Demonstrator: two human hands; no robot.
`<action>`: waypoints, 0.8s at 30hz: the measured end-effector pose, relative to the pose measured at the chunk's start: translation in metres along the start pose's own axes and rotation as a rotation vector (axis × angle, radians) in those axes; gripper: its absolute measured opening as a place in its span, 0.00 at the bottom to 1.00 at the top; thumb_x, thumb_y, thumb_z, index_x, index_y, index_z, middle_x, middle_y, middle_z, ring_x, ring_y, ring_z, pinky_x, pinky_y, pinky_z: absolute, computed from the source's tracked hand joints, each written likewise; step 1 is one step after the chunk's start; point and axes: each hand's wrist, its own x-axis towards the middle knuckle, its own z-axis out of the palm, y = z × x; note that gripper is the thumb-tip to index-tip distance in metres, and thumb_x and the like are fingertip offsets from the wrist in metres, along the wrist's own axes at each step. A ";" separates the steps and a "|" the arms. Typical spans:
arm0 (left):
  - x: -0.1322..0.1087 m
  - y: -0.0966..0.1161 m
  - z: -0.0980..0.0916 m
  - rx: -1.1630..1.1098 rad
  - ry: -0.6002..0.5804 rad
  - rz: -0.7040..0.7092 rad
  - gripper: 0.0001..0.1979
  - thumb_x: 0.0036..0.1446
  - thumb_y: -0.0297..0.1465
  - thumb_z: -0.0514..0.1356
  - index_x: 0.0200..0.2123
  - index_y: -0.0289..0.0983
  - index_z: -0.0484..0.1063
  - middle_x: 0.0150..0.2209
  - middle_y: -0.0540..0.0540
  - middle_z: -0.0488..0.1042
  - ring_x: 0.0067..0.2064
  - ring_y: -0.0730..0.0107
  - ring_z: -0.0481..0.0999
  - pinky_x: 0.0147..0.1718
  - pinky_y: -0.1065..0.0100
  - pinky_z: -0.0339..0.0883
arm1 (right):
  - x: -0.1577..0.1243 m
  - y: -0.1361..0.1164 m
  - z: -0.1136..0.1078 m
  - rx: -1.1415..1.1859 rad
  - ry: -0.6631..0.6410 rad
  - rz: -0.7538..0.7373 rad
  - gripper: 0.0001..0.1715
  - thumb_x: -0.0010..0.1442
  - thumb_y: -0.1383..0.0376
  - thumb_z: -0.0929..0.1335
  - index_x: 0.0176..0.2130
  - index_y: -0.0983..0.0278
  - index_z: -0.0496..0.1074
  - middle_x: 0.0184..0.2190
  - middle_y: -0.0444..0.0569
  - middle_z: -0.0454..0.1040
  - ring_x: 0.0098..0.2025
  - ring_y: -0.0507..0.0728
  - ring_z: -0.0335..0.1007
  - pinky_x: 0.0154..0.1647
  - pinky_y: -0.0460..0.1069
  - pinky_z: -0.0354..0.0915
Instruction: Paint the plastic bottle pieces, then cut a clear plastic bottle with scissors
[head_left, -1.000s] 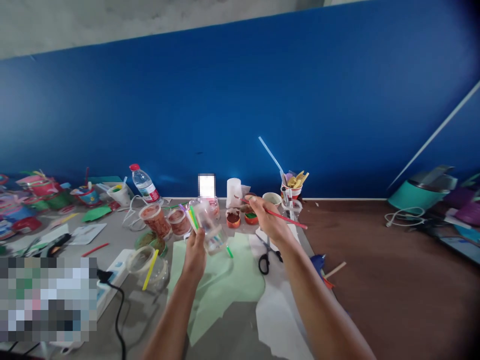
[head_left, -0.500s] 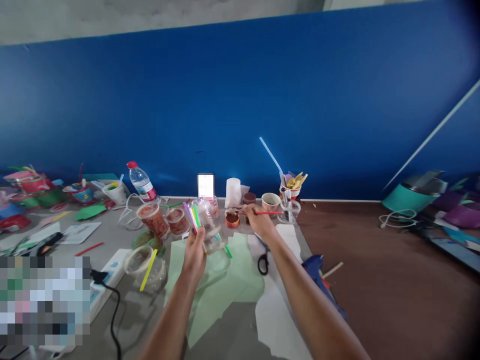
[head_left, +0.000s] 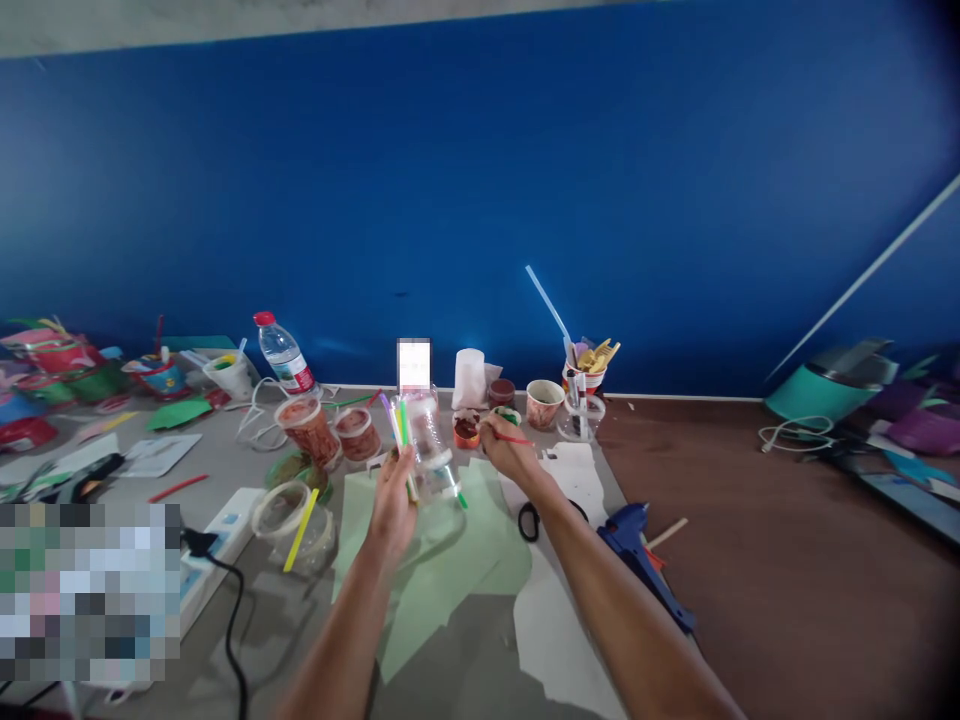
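Note:
My left hand point(head_left: 394, 500) is closed around a clear plastic bottle or cup point(head_left: 436, 468), tilted above pale green paper. Coloured straws point(head_left: 403, 430) in purple, white and green run along its side by my fingers. My right hand point(head_left: 510, 450) pinches a thin red-handled paintbrush point(head_left: 517, 440). The brush tip points left toward a small orange cup point(head_left: 466, 432) with dark brown paint in it; whether it touches the paint, I cannot tell. Just behind that hand sits a small pot with green point(head_left: 507, 413), partly covered by my fingers.
Scissors point(head_left: 529, 522) and a blue glue gun point(head_left: 646, 565) lie right of the green paper point(head_left: 457, 580). Clear tubs point(head_left: 283, 515) and a power strip point(head_left: 217, 560) stand left. Behind are a water bottle point(head_left: 283, 355), a lit phone point(head_left: 415, 365) and a paper cup point(head_left: 544, 405).
My right hand has shifted slightly left with the brush, uncovering part of the green pot. The clear container in my left hand has turned a little and stands more upright.

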 end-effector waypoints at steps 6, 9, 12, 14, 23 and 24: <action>-0.002 0.000 0.002 -0.033 -0.005 -0.024 0.17 0.43 0.38 0.70 0.34 0.37 0.72 0.29 0.50 0.78 0.33 0.63 0.79 0.33 0.65 0.71 | -0.001 0.008 0.000 -0.146 -0.109 -0.076 0.15 0.59 0.62 0.65 0.44 0.67 0.69 0.35 0.53 0.76 0.36 0.58 0.71 0.37 0.49 0.61; -0.002 0.001 0.002 -0.044 -0.003 -0.024 0.17 0.43 0.38 0.70 0.34 0.37 0.72 0.29 0.51 0.78 0.31 0.66 0.79 0.33 0.66 0.71 | -0.002 0.010 -0.006 -0.224 -0.171 -0.095 0.27 0.56 0.63 0.68 0.54 0.68 0.64 0.35 0.53 0.77 0.35 0.59 0.72 0.37 0.49 0.60; -0.001 0.001 0.001 -0.063 -0.019 -0.015 0.16 0.44 0.38 0.70 0.34 0.37 0.72 0.29 0.51 0.79 0.29 0.67 0.78 0.33 0.66 0.71 | -0.002 0.008 -0.013 -0.291 -0.203 -0.081 0.34 0.56 0.65 0.68 0.60 0.69 0.60 0.33 0.54 0.78 0.35 0.61 0.73 0.39 0.50 0.60; 0.000 0.001 0.000 -0.072 -0.028 -0.014 0.16 0.44 0.38 0.69 0.35 0.37 0.72 0.31 0.50 0.79 0.30 0.67 0.79 0.33 0.66 0.71 | -0.002 0.007 -0.017 -0.316 -0.212 -0.064 0.35 0.55 0.66 0.68 0.61 0.69 0.60 0.34 0.56 0.78 0.36 0.62 0.74 0.41 0.51 0.61; 0.003 0.001 -0.002 -0.116 -0.034 -0.023 0.17 0.43 0.36 0.70 0.36 0.36 0.72 0.31 0.50 0.80 0.30 0.67 0.79 0.31 0.68 0.71 | 0.001 0.005 -0.030 -0.224 -0.071 0.007 0.34 0.54 0.73 0.63 0.60 0.69 0.61 0.38 0.56 0.78 0.40 0.60 0.73 0.44 0.52 0.63; 0.003 0.001 -0.002 -0.127 -0.035 -0.020 0.17 0.44 0.37 0.70 0.35 0.36 0.72 0.30 0.50 0.80 0.29 0.67 0.79 0.31 0.68 0.71 | 0.003 0.004 -0.034 -0.199 -0.030 0.015 0.33 0.54 0.73 0.63 0.60 0.70 0.61 0.38 0.56 0.77 0.40 0.60 0.73 0.44 0.52 0.64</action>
